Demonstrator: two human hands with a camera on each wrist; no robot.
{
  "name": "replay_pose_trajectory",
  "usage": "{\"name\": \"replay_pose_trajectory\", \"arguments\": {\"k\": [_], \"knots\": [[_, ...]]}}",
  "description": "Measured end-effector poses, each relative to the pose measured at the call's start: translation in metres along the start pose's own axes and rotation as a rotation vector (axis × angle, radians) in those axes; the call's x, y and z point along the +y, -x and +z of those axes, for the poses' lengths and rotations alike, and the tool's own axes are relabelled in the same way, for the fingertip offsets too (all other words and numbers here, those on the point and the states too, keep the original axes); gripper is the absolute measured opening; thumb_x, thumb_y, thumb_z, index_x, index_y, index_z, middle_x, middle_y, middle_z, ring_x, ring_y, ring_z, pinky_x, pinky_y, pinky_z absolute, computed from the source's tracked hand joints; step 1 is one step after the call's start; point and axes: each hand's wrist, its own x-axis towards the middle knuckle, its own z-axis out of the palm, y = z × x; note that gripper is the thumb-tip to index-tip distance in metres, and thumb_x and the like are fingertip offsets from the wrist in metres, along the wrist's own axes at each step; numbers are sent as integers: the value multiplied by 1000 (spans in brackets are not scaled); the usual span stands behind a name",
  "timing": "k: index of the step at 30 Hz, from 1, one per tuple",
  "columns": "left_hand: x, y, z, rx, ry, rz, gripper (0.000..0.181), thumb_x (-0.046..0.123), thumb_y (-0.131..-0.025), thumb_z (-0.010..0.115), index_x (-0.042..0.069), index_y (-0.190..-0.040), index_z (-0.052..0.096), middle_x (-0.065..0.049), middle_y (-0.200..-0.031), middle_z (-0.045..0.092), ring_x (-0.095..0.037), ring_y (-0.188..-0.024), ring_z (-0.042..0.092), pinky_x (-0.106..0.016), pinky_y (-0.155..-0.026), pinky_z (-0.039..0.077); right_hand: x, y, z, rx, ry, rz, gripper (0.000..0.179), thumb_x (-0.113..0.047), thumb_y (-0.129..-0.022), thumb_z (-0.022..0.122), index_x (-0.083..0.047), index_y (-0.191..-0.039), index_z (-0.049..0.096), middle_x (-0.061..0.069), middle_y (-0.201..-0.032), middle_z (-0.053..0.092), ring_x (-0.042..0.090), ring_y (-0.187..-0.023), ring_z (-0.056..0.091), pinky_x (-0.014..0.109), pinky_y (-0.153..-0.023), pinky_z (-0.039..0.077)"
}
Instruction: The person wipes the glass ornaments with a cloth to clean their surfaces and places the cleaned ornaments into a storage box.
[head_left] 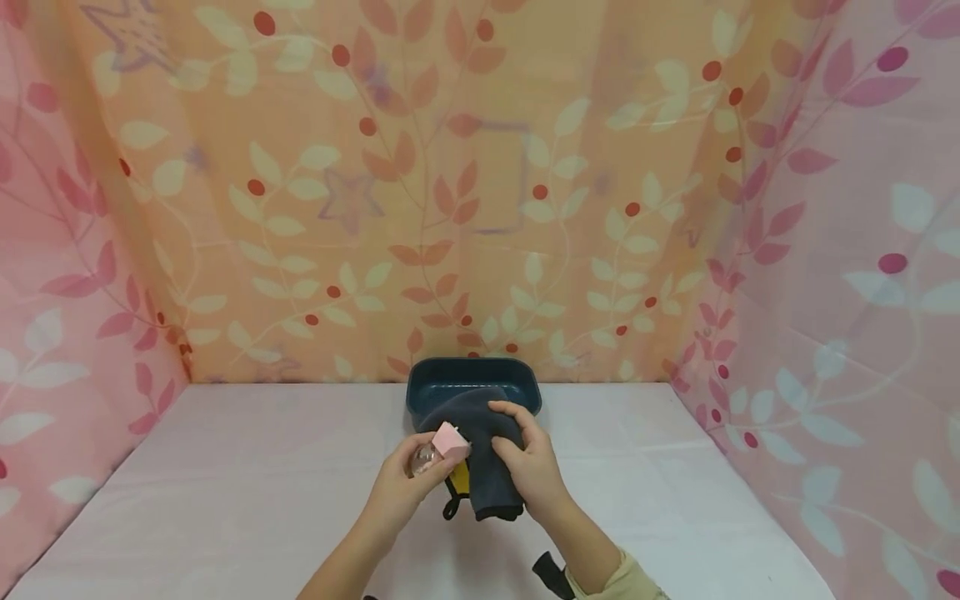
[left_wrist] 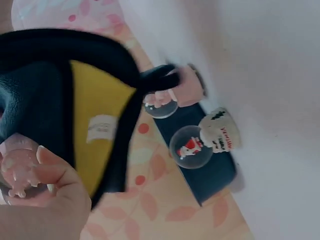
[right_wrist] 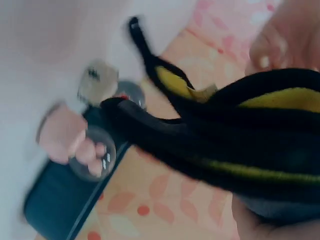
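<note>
My left hand (head_left: 407, 482) grips a small snow globe (head_left: 442, 448) with a pink base, held just left of a dark pouch (head_left: 487, 454) with yellow lining. My right hand (head_left: 527, 457) grips that pouch from the right, above the table in front of a dark blue tray (head_left: 450, 379). In the left wrist view the pouch (left_wrist: 95, 125) hangs with its yellow inside showing, and my fingertips (left_wrist: 52, 172) curl round the globe (left_wrist: 17, 170). Two more snow globes lie in the tray (left_wrist: 215, 175): one pink-based (left_wrist: 167, 97), one white-based with a Santa inside (left_wrist: 200, 142). The right wrist view is blurred and shows the pouch (right_wrist: 235, 130).
A pale tablecloth (head_left: 225, 483) covers the table, enclosed by leaf-patterned fabric walls (head_left: 337, 208) at the back and both sides. The tray stands against the back wall. A black strap (head_left: 551, 575) shows at my right forearm.
</note>
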Motion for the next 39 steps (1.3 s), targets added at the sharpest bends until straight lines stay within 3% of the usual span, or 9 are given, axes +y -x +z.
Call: {"name": "replay_pose_trajectory", "arguments": {"k": [4,6,14,17,22,26,28,32,39], "knots": [[2,-3,3,16,10,-28,57,39,-86,74,1,-123,53,-11,-97,61,-22,-76,58,-31,-61,47,4,5,3,-32,-6,18,40,3,-92,49,-2,-132,50,22,-132,48,30,-105,59,35,-85,52],[3,-4,3,14,13,-37,57,39,-86,73,0,-122,53,-11,-92,61,-22,-70,59,-30,-59,47,5,5,2,-14,-41,36,41,3,-92,49,-2,-132,50,21,-133,47,30,-105,59,34,-84,52],[11,-5,-1,-15,98,-74,47,30,-94,64,-3,-122,45,-14,-96,56,-16,-58,49,-26,-58,44,3,-3,-3,61,-162,65,43,1,-93,46,-4,-136,46,21,-136,43,28,-103,59,33,-81,54],[15,-5,-2,-46,60,-74,47,31,-93,66,-1,-122,45,-15,-97,56,-18,-59,50,-26,-57,44,6,-2,1,29,-153,90,44,0,-94,46,-4,-138,44,23,-136,43,27,-103,61,35,-82,54],[18,-6,-5,-125,-22,-70,64,16,-82,77,1,-131,38,-22,-129,48,-24,-82,56,-30,-63,49,9,0,3,61,-170,140,46,-3,-96,46,-5,-141,41,23,-138,42,24,-103,61,33,-81,54],[19,-8,-8,-163,-46,-2,62,11,-83,76,3,-131,38,-20,-119,52,-24,-75,59,-31,-62,50,9,1,1,93,-186,168,47,-4,-95,46,-4,-142,41,22,-139,41,22,-102,60,31,-80,54],[20,-10,-9,-148,-67,51,56,16,-86,75,4,-129,42,-15,-106,56,-23,-69,57,-31,-62,49,8,1,1,94,-195,188,47,-4,-95,46,-4,-142,41,23,-138,42,22,-103,61,31,-80,54],[22,-13,-8,-77,-138,137,47,23,-88,73,6,-126,51,-10,-99,55,-21,-78,56,-33,-71,54,5,3,-1,88,-206,208,47,-6,-96,46,-3,-142,40,23,-137,43,22,-105,61,32,-83,53],[28,-28,-13,35,-168,140,44,23,-88,73,3,-124,57,-11,-112,62,-25,-97,57,-36,-83,52,-3,3,-17,159,-249,177,48,-3,-95,47,-3,-142,39,21,-143,39,24,-114,56,31,-85,52]]}}
